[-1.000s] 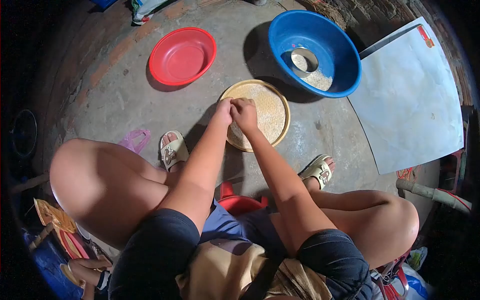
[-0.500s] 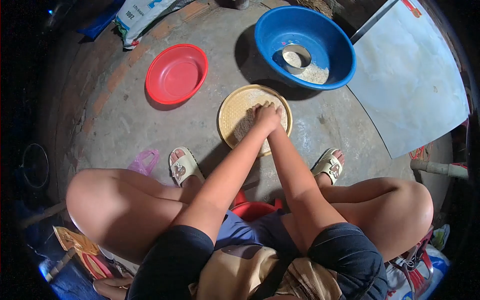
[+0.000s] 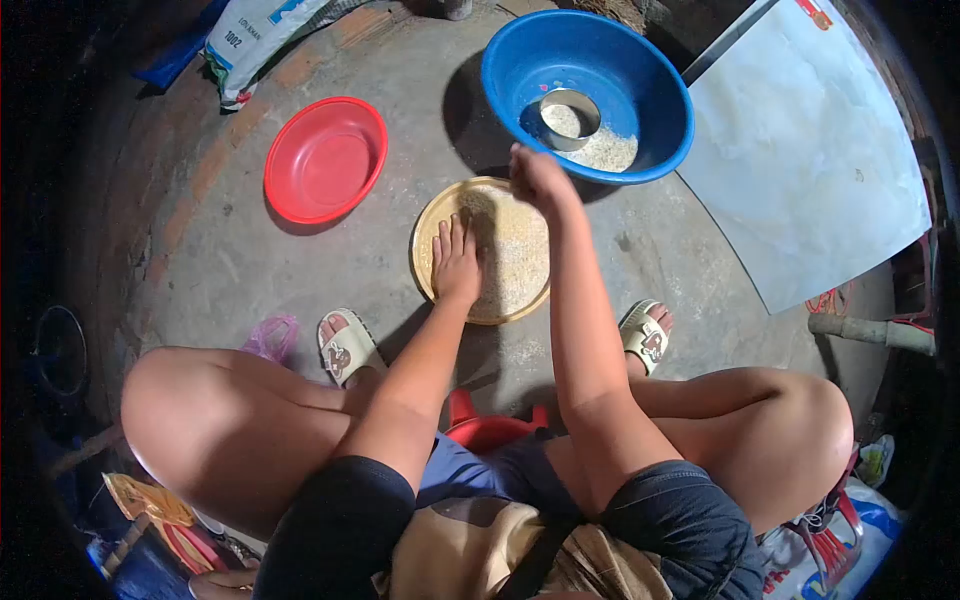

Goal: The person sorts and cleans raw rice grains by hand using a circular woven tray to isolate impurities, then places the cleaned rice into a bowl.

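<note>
A round yellow woven tray (image 3: 427, 225) lies on the floor between my feet, with pale rice-like grain (image 3: 520, 262) spread over it. My left hand (image 3: 457, 264) rests flat on the tray's left side, fingers stretched apart. My right hand (image 3: 540, 182) is raised over the tray's far right rim, close to the blue basin (image 3: 640, 85). Its fingers are curled closed, and whatever they may hold is hidden. Inside the basin, a round metal container (image 3: 572, 142) with pale grain in it stands beside a loose heap of grain (image 3: 615, 153).
Left of the tray sits a red basin (image 3: 332, 170). A large pale sheet (image 3: 810, 150) leans at the right. Back left is a printed sack (image 3: 262, 40); a pink plastic bag (image 3: 272, 338) lies near my left sandal (image 3: 350, 345). Part of a red stool (image 3: 490, 432) shows beneath me.
My hands were together on the grain. Now they are apart: the right has lifted up toward the blue basin, and the left lies spread on the tray's left side. The view has shifted slightly.
</note>
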Motion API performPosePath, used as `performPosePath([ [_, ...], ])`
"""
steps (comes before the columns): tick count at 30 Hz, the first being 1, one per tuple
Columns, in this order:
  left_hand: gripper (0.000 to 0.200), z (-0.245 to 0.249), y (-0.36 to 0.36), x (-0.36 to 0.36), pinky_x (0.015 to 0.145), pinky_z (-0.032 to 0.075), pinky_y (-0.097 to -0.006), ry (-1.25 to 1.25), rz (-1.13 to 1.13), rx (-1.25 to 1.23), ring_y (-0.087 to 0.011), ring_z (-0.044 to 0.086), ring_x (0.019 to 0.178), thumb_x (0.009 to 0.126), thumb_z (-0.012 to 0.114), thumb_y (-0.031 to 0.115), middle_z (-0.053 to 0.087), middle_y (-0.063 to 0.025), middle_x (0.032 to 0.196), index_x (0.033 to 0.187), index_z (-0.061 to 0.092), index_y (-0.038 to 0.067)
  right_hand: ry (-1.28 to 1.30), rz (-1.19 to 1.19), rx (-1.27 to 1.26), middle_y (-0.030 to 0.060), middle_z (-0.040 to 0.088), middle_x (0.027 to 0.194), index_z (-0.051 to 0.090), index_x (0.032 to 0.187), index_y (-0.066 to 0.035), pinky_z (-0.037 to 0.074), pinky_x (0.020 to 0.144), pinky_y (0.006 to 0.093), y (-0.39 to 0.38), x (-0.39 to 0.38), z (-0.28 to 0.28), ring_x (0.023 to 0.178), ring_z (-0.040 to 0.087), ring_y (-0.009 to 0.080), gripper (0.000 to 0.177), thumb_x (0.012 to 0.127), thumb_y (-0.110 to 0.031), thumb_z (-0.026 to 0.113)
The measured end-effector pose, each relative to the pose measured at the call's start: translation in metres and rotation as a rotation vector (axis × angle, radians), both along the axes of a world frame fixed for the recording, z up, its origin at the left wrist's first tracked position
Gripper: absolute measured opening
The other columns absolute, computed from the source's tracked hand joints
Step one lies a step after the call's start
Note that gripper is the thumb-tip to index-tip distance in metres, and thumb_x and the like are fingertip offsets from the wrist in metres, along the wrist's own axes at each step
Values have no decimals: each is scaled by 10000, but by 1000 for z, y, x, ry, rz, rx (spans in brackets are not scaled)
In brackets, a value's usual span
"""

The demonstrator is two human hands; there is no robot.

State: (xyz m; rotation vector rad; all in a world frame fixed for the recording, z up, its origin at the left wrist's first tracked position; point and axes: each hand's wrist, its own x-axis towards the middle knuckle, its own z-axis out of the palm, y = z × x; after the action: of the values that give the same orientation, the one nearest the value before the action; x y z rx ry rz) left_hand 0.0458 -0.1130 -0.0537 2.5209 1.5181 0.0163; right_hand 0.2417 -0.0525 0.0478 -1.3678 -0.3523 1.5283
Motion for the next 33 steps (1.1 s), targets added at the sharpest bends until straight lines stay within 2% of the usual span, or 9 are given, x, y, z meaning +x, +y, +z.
performPosePath([
  [3,578,-8,-1,2,1096,126,-412,-42,26,56,-300,147,1349,847,485,251,166,-102,1464,1374,291,117,-438,-236,6,-2,395,474,460,602,-119,268,378,303,14,25,62,374,350,126,377,911,-334,458],
  [7,567,-3,-2,4,1090,138,-419,-25,54,98,-288,171,1344,859,479,276,185,-105,1460,1374,290,131,-1016,-438,252,64,524,569,572,719,15,395,501,322,45,80,55,505,473,152,448,923,-358,432],
  [8,560,-2,-3,5,1091,135,-419,-98,67,84,-288,171,1344,868,468,286,193,-107,1458,1376,287,133,-1112,-245,134,178,612,855,589,940,56,455,711,352,55,100,38,774,582,250,489,900,-414,460],
  [9,554,0,-4,5,1091,132,-418,-168,77,74,-288,171,1344,877,456,296,201,-108,1455,1378,284,135,-1120,-223,131,178,612,855,589,940,56,455,711,352,51,100,23,774,582,250,489,900,-414,460],
  [12,545,2,-5,5,1092,126,-418,-160,88,71,-291,165,1345,887,437,301,210,-111,1452,1381,279,133,-1456,-45,33,288,348,1318,451,1216,10,235,1025,522,19,76,15,1226,296,481,626,818,-464,542],
  [15,572,2,-4,6,1095,118,-416,-183,97,76,-294,154,1348,872,460,272,208,-110,1451,1388,257,133,-1577,-429,175,260,425,1263,530,1105,3,268,999,511,-17,19,-19,1201,344,457,356,829,-220,542],
  [16,594,7,-4,5,1097,112,-415,-122,83,52,-292,149,1350,862,477,262,203,-110,1452,1393,243,134,-1769,-414,198,248,382,1310,486,1186,-18,255,1008,522,-29,-2,-30,1239,301,444,403,820,-180,534],
  [21,632,17,-5,5,1101,102,-414,1,54,5,-293,119,1357,861,489,243,163,-114,1464,1405,191,125,-1711,-27,223,222,244,1407,316,1344,-54,192,1040,537,-71,-59,-42,1297,211,423,610,787,-147,548],
  [33,552,4,-6,4,1085,75,-483,-43,-43,76,-309,113,1354,924,324,387,138,-124,1469,1420,169,199,-1756,115,39,172,338,1370,397,1284,-28,158,1061,505,-116,-67,-98,1308,218,376,492,829,-196,474],
])
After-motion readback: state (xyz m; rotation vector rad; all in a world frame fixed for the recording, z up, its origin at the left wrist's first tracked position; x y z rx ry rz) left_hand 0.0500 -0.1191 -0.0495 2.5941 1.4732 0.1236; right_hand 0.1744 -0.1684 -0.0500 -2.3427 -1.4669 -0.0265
